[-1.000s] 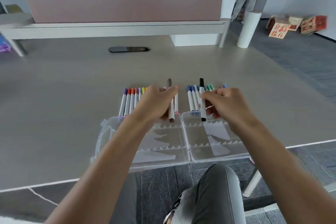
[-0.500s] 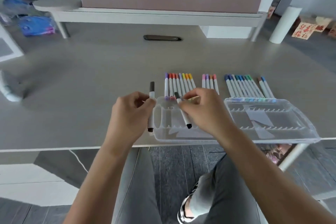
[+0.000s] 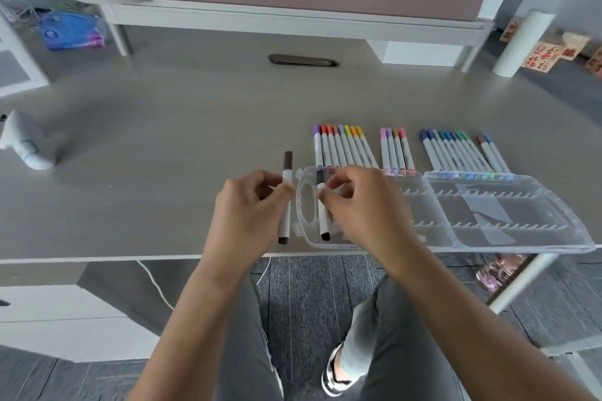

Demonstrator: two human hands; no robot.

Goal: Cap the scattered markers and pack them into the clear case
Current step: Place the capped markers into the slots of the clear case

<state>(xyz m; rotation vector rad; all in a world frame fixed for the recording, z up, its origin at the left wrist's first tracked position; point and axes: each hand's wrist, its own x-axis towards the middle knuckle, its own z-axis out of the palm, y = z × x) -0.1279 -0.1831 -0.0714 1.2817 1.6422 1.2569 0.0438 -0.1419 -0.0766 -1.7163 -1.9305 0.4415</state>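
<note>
Left hand: left hand [image 3: 247, 208] closed around a brown-capped marker [image 3: 285, 197], white barrel nearly upright, dark brown at both ends, held over the desk just left of the case.
Right hand: right hand [image 3: 361, 208] pinching a black-capped marker [image 3: 322, 210] between fingertips, barrel close to upright, black lower end over the case's left end.
Case: clear case [image 3: 508, 205] lies open and flat along the near edge of the desk [image 3: 163, 140], two halves side by side, ribbed slots inside; no markers seated in the slots that show. Its oval carry handle [image 3: 306, 205] sits at the left end, between the two held markers.
Markers, first group: purple-to-yellow row [image 3: 342, 146] lies on the desk just behind the case's left half, caps pointing to the far edge.
Markers, second group: four pink and orange markers [image 3: 395, 148], just right of the first row, near ends touching the case rim.
Markers, third group: blue and green row [image 3: 452, 150] behind the right half of the case.
Markers, fourth group: a brown-and-blue pair [image 3: 492, 153] at the far right of the line.
Desk, far side: dark oval grommet [image 3: 303, 60] set in the surface near the far edge.
Desk, left edge: white handheld device [image 3: 24, 140], blurred, type unclear.
Below: person seated, grey trousers [image 3: 391, 335] under the near edge.
</note>
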